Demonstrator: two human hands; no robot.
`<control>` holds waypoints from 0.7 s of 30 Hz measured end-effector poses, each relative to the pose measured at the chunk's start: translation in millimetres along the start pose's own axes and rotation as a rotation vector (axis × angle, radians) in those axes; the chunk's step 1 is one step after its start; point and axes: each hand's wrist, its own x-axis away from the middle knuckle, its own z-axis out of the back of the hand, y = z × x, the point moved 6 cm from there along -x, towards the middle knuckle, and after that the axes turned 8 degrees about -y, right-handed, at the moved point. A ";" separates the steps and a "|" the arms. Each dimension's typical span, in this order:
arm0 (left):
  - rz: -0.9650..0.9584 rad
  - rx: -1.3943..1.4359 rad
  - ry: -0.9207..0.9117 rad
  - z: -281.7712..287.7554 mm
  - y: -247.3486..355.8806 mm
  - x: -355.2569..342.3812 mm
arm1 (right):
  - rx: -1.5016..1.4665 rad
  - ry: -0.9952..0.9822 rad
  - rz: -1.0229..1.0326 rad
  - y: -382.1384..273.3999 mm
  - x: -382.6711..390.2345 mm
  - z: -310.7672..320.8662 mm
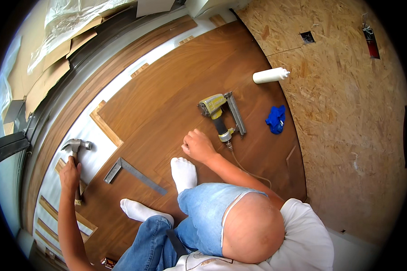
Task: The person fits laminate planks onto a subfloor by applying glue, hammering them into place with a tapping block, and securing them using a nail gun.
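Note:
My left hand (70, 175) grips a claw hammer (77, 144) just below its steel head. The handle runs down past my fingers, over the white underlay at the wall side. My right hand (197, 143) rests on the brown plank floor (176, 90) with its fingers curled. The underside of those fingers is hidden, so anything in them cannot be made out. Beyond it to the right, a yellow and black air nailer (215, 108) lies on the planks with a thin hose attached. Between my hands lies a metal try square (135, 174).
A white nozzled bottle (269, 75) and a crumpled blue glove or cloth (276, 119) lie near the planks' right edge. Bare strand board (339, 126) covers the floor beyond. Wood strips (106, 122) edge the white underlay; cardboard (54, 81) leans at the upper left.

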 end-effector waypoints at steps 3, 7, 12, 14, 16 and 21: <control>-0.056 -0.063 -0.035 7.1 -3.0 3.0 | -0.015 0.087 -0.081 13.6 9.2 20.9; -0.047 0.039 -0.150 38.4 -17.5 57.4 | 0.296 0.389 -0.293 32.4 21.4 72.2; 0.071 0.184 -0.134 30.7 -48.8 124.7 | 0.201 0.119 -0.685 90.9 31.3 51.0; 0.166 0.246 -0.048 -0.4 -74.1 158.2 | 0.173 0.116 -0.701 103.3 24.3 45.5; 0.305 0.444 0.107 -48.1 -100.5 201.2 | 0.021 -0.038 -0.780 102.4 12.8 41.5; 0.644 0.440 0.487 -182.9 -111.8 326.5 | 0.022 -0.090 -0.652 107.4 4.9 38.4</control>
